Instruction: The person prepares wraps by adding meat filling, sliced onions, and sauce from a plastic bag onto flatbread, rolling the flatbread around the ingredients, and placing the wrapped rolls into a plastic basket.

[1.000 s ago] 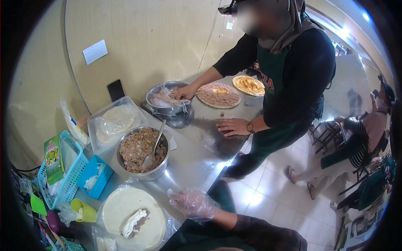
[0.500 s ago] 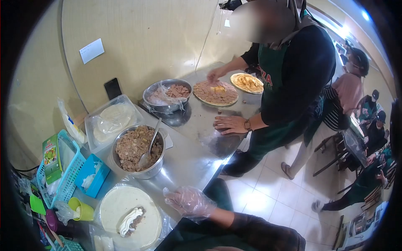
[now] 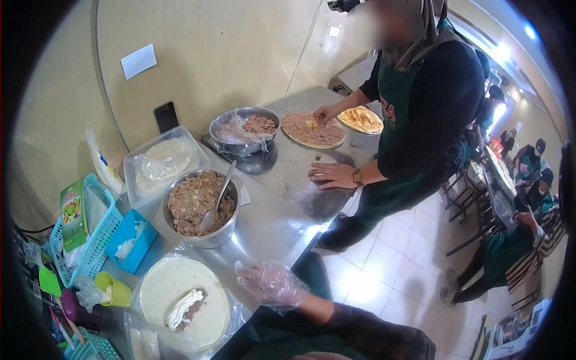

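Hand (image 3: 273,287) gloved, topped flatbread (image 3: 207,276) nearby

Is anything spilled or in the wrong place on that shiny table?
A little: small bits lie loose on the metal table, beside the meat-topped round instead of on it, so maybe they dropped.

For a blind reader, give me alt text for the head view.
A right hand in a clear plastic glove is beside a round, pale flatbread topped with white cream and brown filling. A round metal pot stands beyond; a co-worker's bare hand is over a round, pink-topped pizza.
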Demonstrator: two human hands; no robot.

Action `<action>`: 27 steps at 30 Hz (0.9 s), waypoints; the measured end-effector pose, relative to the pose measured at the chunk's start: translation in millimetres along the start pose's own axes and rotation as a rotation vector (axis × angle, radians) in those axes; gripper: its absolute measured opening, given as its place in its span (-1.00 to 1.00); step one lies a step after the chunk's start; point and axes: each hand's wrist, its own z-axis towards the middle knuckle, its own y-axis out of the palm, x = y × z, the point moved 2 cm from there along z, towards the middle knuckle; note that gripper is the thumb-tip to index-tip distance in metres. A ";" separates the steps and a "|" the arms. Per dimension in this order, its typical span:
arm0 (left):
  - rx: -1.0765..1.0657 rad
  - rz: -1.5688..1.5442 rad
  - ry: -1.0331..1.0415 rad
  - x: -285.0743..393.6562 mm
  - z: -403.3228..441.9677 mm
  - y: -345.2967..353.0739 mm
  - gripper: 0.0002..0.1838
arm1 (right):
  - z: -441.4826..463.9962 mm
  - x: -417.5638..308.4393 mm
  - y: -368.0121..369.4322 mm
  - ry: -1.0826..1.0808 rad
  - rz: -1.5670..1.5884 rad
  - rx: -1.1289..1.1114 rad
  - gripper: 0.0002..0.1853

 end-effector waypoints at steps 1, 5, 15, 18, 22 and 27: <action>-0.027 -0.243 -0.174 -4.2 -14.9 15.8 -0.49 | -0.6 1.3 0.2 0.022 -0.009 0.001 -0.69; -0.150 -0.377 -0.396 1.9 -42.5 49.7 -0.49 | 1.6 -0.9 -1.3 0.066 0.008 -0.074 -0.71; -0.438 0.089 -0.002 11.1 -29.4 37.3 -0.24 | -41.4 44.3 34.0 -0.343 -0.426 0.034 -0.71; -0.430 0.188 -0.171 14.8 -35.2 24.7 -0.19 | -12.6 16.0 12.9 -0.110 -0.075 0.153 -0.81; -0.511 0.232 -0.224 10.1 -68.3 24.8 -0.15 | 5.4 -10.4 10.8 -0.015 0.018 0.144 -0.88; -0.309 0.029 -0.214 1.8 -80.6 22.4 -0.24 | 2.7 -8.4 3.0 0.016 0.038 0.131 -0.87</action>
